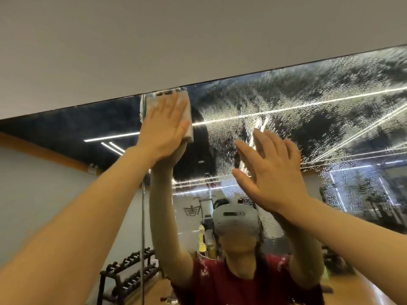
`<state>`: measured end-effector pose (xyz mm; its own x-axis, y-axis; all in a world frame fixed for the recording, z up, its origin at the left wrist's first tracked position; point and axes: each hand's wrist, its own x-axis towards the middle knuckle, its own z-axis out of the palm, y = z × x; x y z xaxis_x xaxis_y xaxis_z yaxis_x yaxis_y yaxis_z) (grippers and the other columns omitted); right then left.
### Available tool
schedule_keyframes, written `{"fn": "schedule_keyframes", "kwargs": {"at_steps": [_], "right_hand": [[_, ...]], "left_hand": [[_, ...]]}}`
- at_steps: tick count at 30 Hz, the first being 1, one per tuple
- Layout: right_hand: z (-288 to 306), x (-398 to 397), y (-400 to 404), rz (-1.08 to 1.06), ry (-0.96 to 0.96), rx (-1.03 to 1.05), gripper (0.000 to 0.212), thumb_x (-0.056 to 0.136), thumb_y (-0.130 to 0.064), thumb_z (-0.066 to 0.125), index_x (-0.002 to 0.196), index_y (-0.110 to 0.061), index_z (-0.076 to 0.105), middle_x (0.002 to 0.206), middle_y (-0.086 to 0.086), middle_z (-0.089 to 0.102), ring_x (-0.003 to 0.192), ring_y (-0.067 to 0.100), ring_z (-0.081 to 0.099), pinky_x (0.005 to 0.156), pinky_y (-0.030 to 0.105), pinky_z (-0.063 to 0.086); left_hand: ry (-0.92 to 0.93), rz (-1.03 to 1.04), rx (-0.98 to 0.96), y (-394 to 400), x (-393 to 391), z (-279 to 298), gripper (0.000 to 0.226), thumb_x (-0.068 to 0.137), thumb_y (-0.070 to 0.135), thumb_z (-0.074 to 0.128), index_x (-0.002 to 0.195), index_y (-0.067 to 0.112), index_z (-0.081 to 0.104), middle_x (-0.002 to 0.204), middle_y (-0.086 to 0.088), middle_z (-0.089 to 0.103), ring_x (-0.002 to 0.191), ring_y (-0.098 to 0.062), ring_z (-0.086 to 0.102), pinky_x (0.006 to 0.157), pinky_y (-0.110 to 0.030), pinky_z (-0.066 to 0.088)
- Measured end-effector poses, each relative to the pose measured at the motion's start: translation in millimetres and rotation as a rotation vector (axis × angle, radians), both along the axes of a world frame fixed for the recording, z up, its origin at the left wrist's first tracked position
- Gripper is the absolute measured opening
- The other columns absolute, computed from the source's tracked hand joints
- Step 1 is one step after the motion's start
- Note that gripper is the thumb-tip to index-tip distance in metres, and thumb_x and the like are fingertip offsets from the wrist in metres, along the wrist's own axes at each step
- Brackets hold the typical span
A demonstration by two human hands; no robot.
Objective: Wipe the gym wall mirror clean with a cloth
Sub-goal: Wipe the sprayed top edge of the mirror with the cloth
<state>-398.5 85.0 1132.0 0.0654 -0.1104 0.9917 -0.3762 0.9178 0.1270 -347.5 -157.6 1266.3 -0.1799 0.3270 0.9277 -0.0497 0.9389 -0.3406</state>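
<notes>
High in the centre-left of the frame, right under the mirror's top edge, the left hand (164, 126) presses a pale folded cloth (187, 119) flat against the mirror (308, 119), its fingers straight and spread over the fabric, so the grip is apart rather than curled round the cloth. The cloth's upper edge sits just at the dark line where the glass meets the plain grey wall (154, 40) above. To the right of centre, the right hand (273, 172) is raised with its fingers straight and slightly fanned, holding nothing; whether it touches the glass cannot be told. Across the upper right of the frame the mirror is covered with fine droplets, while the glass to the left of the cloth looks clear. Low in the frame the mirror reflects the person in a red shirt and a dumbbell rack (130, 274) at lower left.
</notes>
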Motion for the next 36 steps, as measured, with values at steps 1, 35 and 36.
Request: {"fn": "schedule_keyframes", "kwargs": {"at_steps": [1, 35, 36], "right_hand": [[0, 0, 0, 0.003, 0.002, 0.004, 0.064, 0.092, -0.064, 0.032, 0.146, -0.031, 0.043, 0.152, 0.012, 0.038, 0.142, 0.033, 0.030, 0.112, 0.058, 0.024], [-2, 3, 2, -0.008, -0.027, 0.005, 0.065, 0.093, -0.063, 0.027, 0.148, -0.030, 0.042, 0.154, 0.013, 0.036, 0.143, 0.033, 0.029, 0.112, 0.060, 0.024], [-2, 3, 2, -0.009, -0.025, 0.006, 0.065, 0.093, -0.063, 0.027, 0.147, -0.030, 0.042, 0.154, 0.013, 0.036, 0.143, 0.034, 0.030, 0.112, 0.060, 0.024]], "left_hand": [[-0.011, -0.010, -0.071, -2, 3, -17, 0.066, 0.100, 0.051, 0.007, 0.158, 0.021, 0.000, 0.165, -0.003, -0.006, 0.151, -0.020, -0.008, 0.122, -0.040, -0.007], [0.010, -0.062, 0.184, 24, -7, 35, 0.055, 0.105, 0.046, 0.019, 0.157, 0.030, 0.013, 0.166, -0.005, 0.001, 0.152, -0.029, -0.002, 0.122, -0.051, 0.008], [0.003, -0.074, 0.170, 27, -7, 34, 0.054, 0.105, 0.047, 0.019, 0.157, 0.030, 0.014, 0.166, -0.004, 0.002, 0.152, -0.028, -0.001, 0.122, -0.051, 0.009]]}}
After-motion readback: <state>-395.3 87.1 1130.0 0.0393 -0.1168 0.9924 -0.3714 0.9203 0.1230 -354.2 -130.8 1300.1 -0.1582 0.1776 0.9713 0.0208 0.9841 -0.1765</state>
